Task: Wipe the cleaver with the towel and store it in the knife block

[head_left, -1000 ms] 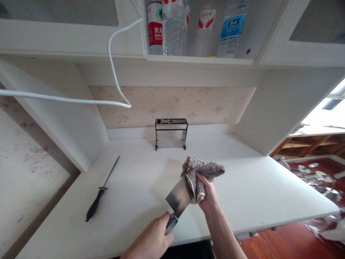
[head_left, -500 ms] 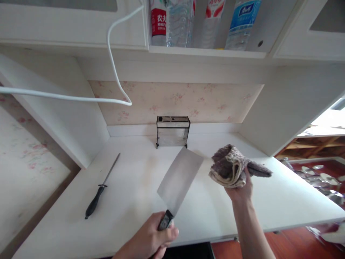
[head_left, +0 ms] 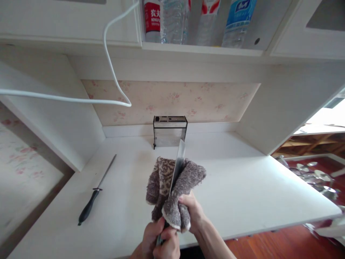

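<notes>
Near the front of the counter, my left hand [head_left: 161, 235] grips the dark handle of a cleaver [head_left: 178, 162], whose blade points away from me and is turned nearly edge-up. A folded brown-grey cloth [head_left: 185, 183] is wrapped around both faces of the blade, with the blade's far end sticking out past it. My right hand [head_left: 191, 208] is closed on the cloth from the right, its thumb on top; the fingers beneath are hidden. To the left a sharpening steel [head_left: 93, 198] with a black handle lies on the counter.
A metal knife block [head_left: 170, 132] stands against the back of the white counter [head_left: 237, 194]. Overhead, a shelf [head_left: 202, 46] bears several plastic bottles [head_left: 175, 21]. A white cable [head_left: 107, 54] hangs in front at upper left. Side panels bound the counter.
My right hand has brought the cloth left onto the cleaver and folded it around the blade. The cleaver has rotated from flat-facing to nearly edge-up. The view has shifted slightly.
</notes>
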Action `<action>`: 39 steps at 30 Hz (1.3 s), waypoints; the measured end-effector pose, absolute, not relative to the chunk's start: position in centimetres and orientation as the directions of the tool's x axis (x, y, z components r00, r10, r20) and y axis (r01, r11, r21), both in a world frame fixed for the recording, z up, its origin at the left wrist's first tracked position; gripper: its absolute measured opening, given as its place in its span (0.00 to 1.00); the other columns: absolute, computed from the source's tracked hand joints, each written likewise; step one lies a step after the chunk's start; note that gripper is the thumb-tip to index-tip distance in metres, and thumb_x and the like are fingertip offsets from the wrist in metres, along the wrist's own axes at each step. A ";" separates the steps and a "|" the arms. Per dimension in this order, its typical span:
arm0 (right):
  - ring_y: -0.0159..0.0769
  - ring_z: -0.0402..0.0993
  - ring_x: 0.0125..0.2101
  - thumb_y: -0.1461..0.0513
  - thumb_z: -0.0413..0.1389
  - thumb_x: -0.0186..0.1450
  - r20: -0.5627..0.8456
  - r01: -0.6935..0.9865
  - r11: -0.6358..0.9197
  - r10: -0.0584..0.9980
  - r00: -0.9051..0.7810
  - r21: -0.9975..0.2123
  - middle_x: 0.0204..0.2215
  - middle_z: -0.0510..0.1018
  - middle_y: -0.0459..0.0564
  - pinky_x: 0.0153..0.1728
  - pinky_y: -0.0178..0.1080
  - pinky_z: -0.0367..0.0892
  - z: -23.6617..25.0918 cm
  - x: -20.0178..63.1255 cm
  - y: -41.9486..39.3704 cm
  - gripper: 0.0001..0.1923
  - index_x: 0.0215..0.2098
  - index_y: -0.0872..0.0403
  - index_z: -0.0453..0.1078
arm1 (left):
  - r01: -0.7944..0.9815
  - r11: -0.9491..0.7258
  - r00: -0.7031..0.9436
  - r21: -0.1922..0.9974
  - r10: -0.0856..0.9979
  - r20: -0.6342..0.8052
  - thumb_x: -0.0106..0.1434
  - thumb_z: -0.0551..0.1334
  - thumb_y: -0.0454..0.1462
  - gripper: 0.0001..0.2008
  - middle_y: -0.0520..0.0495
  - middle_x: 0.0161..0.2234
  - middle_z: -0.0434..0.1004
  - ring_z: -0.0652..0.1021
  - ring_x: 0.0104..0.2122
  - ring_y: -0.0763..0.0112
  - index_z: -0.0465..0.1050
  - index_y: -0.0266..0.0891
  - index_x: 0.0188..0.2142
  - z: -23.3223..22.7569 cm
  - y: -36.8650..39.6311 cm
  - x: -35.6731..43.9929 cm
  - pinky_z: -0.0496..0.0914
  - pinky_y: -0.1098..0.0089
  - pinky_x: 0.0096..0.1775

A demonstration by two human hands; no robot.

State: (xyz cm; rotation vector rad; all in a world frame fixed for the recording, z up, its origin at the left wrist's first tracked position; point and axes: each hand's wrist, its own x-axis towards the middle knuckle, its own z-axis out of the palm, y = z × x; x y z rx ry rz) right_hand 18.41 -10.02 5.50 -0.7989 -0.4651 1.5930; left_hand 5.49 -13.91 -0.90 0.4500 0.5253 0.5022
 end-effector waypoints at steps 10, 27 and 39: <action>0.47 0.76 0.38 0.66 0.69 0.47 -0.124 -0.544 -0.072 0.990 0.060 -0.836 0.37 0.79 0.56 0.40 0.46 0.72 5.8 19.2 -9.2 0.24 0.42 0.60 0.71 | -0.318 0.474 0.378 0.821 0.858 -0.349 0.58 0.52 0.62 0.30 0.58 0.11 0.53 0.56 0.09 0.84 0.59 0.37 0.19 4.8 -12.3 4.6 0.52 0.77 0.14; 0.47 0.78 0.31 0.67 0.69 0.43 -0.082 -0.524 0.088 0.953 0.293 -0.847 0.35 0.80 0.55 0.32 0.42 0.75 8.3 25.9 -3.0 0.27 0.43 0.61 0.73 | -0.014 0.688 0.554 0.726 0.610 -0.567 0.60 0.49 0.60 0.26 0.61 0.17 0.51 0.47 0.12 0.85 0.61 0.40 0.30 6.1 -11.8 0.8 0.42 0.78 0.14; 0.38 0.76 0.42 0.60 0.59 0.59 -0.146 -0.732 0.304 0.864 0.481 -0.610 0.39 0.80 0.45 0.47 0.46 0.71 5.8 35.0 -1.4 0.15 0.45 0.51 0.73 | 0.545 0.090 0.266 0.834 0.924 -0.273 0.67 0.47 0.49 0.17 0.51 0.26 0.69 0.70 0.27 0.72 0.64 0.41 0.32 7.4 -11.6 2.9 0.61 0.74 0.30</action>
